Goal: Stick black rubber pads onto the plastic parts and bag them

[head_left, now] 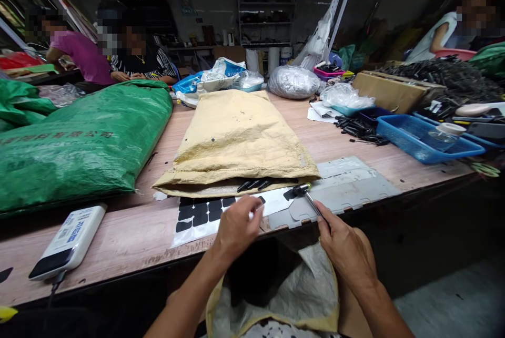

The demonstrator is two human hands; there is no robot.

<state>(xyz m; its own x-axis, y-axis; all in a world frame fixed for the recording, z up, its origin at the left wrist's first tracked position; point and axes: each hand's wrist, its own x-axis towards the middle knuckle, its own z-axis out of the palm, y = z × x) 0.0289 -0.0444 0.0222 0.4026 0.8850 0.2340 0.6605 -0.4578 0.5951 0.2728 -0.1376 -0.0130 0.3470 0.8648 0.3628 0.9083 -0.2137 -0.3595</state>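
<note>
1. Right hand (343, 243) clamped on a slim metal rod (312, 203) with a dark head, thumb and fingers closed around its near end!
2. That rod angles away from the hand, its head over the edge of the grey board (355, 180), near the yellow sack's mouth.
3. Left hand (240, 225) curls over the sheet of black stickers (199, 213); whether its fingertips pinch anything, can't tell.
4. Black pieces (252, 185) poke from the yellow sack (244, 135), and below, an open bag (303, 296) gapes between the arms.
</note>
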